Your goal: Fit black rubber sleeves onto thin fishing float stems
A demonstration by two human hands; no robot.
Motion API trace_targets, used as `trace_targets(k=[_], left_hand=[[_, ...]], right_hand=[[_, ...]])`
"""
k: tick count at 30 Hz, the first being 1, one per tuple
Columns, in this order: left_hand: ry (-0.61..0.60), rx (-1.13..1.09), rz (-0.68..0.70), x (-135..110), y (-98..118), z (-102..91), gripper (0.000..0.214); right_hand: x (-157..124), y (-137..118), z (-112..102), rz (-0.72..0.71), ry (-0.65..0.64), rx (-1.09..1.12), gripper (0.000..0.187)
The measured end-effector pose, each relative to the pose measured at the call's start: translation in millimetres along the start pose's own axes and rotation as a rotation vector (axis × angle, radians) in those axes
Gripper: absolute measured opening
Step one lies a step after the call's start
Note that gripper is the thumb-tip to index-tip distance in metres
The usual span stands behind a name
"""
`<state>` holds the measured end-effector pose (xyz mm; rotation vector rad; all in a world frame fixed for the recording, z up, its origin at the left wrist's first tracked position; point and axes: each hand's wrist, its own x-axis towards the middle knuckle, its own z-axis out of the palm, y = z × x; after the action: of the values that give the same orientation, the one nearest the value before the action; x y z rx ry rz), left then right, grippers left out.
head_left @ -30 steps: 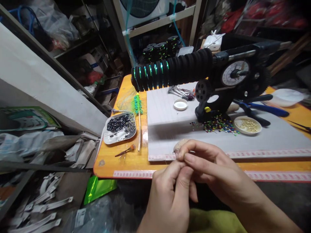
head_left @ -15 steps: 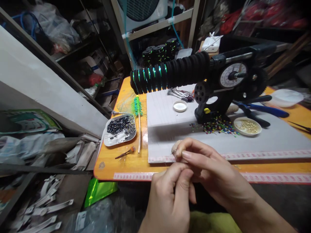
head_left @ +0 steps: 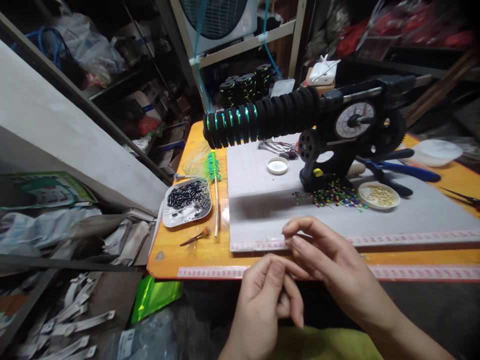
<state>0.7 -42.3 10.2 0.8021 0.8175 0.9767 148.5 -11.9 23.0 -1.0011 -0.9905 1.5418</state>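
Note:
Over the table's front edge, my left hand [head_left: 264, 300] is closed, its thumb pressed on the bent index finger; anything pinched there is too fine to see. Beside it on the right, my right hand [head_left: 333, 257] has thumb and index tips drawn together, with a tiny dark speck at the fingertips that I cannot identify. The hands nearly touch. Beyond them lies a loose pile of small coloured beads [head_left: 337, 195] on the pale board [head_left: 258, 215]. A round dish [head_left: 394, 201] of small gold pieces sits right of the pile.
A black winding device [head_left: 330, 135] with a ribbed roller and dial stands across the board. Left are a white tray [head_left: 176, 219] of dark tubular pieces, a green-tufted stick [head_left: 216, 210] and a brown bristly piece [head_left: 195, 236]. Blue-handled pliers [head_left: 410, 171] lie right.
My hands have drawn slightly apart, the right shifting a little to the right. A rounded beige shape at the right fingertips no longer shows. The view has shifted slightly.

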Motion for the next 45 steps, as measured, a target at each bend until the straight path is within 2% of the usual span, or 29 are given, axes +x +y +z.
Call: trace_targets(k=[6, 10, 15, 23, 31, 37, 41, 43, 45], left_hand=[[0.009, -0.057, -0.017, -6.3, -9.6, -2.3, 0.045], [0.012, -0.097, -0.034, -13.3, -19.3, -4.2, 0.043], [0.067, -0.066, -0.082, -23.4, -31.1, -4.2, 0.045], [0.114, -0.017, -0.085, -32.9, -45.8, -8.8, 0.046], [0.171, 0.062, -0.096, -40.3, -65.5, -17.8, 0.050], [0.195, 0.198, -0.139, -48.0, -90.0, -28.5, 0.061], [0.218, 0.387, -0.164, -63.3, -99.6, -45.6, 0.070], [0.321, 0.540, -0.118, -74.2, -98.4, -59.5, 0.061], [0.481, 0.721, -0.030, -84.5, -96.1, -76.5, 0.047]], right_hand=[[-19.9, 16.1, -11.2, -0.159, 0.174, -0.054, 0.026], [-34.2, 20.2, -13.3, -0.233, 0.240, -0.032, 0.026], [-43.7, 24.2, -17.5, -0.237, 0.234, -0.023, 0.025], [-57.6, 26.8, -18.0, -0.224, 0.200, -0.026, 0.028], [-64.4, 29.5, -24.4, -0.221, 0.228, -0.039, 0.029], [-69.3, 30.8, -31.0, -0.214, 0.244, -0.067, 0.032], [-72.0, 34.8, -38.0, -0.212, 0.228, -0.100, 0.032], [-73.8, 38.0, -42.5, -0.204, 0.196, -0.124, 0.030], [-76.7, 39.8, -45.3, -0.186, 0.135, -0.156, 0.027]])
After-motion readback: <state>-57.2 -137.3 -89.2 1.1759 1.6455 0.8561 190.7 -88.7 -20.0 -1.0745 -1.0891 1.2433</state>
